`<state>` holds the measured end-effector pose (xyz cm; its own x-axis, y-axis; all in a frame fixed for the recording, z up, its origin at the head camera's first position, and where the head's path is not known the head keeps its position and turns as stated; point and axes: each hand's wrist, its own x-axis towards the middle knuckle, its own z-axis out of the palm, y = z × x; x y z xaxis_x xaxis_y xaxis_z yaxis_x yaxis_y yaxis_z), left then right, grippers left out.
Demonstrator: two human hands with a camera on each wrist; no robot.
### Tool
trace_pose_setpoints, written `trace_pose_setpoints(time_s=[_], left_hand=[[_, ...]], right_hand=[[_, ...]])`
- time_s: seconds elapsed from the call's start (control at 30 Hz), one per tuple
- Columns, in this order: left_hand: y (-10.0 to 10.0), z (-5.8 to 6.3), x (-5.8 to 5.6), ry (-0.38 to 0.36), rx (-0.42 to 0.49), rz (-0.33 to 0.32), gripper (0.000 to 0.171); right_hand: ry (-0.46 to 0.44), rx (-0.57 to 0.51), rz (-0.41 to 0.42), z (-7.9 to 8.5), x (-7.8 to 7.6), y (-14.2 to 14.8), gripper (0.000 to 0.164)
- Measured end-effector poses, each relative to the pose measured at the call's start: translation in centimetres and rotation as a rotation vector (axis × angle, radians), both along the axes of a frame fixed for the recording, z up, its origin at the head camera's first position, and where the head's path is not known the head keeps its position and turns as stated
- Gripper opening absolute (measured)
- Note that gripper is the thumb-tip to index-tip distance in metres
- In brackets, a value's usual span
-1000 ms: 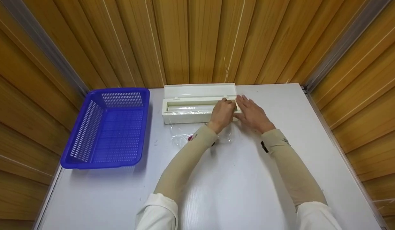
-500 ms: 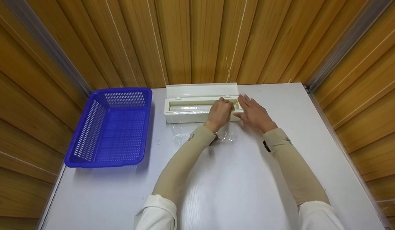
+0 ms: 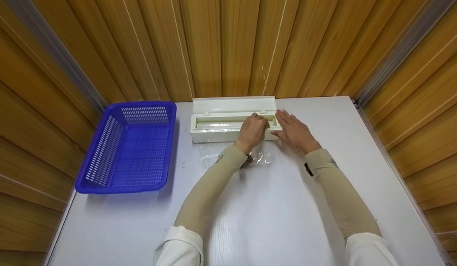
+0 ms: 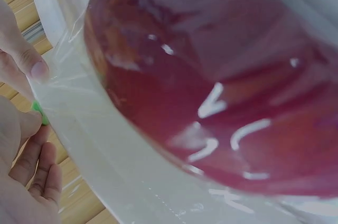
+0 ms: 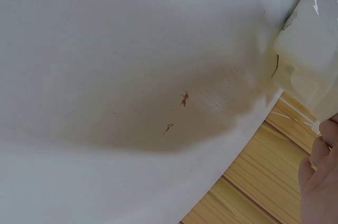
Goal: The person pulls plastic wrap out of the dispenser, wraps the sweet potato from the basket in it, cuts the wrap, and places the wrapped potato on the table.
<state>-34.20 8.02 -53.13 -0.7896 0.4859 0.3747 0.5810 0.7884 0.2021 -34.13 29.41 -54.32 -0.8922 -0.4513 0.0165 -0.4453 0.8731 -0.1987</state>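
In the head view a white cling film dispenser (image 3: pixel 217 137) lies at the back of the table, lid raised, a film roll (image 3: pixel 217 125) inside. Clear film (image 3: pixel 210 157) hangs over its front onto the table. My left hand (image 3: pixel 252 129) is over the dispenser's right half; in the left wrist view its thumb and finger pinch a small green piece (image 4: pixel 39 113) at the dispenser's edge. My right hand (image 3: pixel 294 133) rests flat-fingered against the right end. A glossy dark red rounded thing (image 4: pixel 211 86) lies under film; my left forearm hides it in the head view.
A blue perforated basket (image 3: pixel 101 191) stands on the left of the white table (image 3: pixel 272 214). Wood-look panels (image 3: pixel 235 48) rise behind the dispenser and along both sides.
My left hand has slid a little to the left along the dispenser. The right hand keeps its place at the end. The head view has shifted slightly.
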Motion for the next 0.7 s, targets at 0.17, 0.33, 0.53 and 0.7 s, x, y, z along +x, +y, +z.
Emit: trace_pose_setpoints(time_s=[0.17,0.33,0.53,0.7], left_hand=[[-0.4,0.0,0.1,-0.004,-0.003,0.007,0.019],[-1.0,0.2,0.1,-0.007,0.013,0.005,0.018],[-1.7,0.2,0.2,-0.013,0.003,0.007,0.019],[-2.0,0.3,0.2,-0.041,0.007,0.006,0.019]], right_hand=[[0.002,-0.003,0.003,0.0,0.0,0.1,0.084],[0.007,-0.008,0.006,-0.1,0.0,0.0,0.084],[0.004,-0.018,0.001,-0.1,0.0,0.0,0.084],[-0.003,-0.017,0.003,-0.1,-0.1,0.1,0.086]])
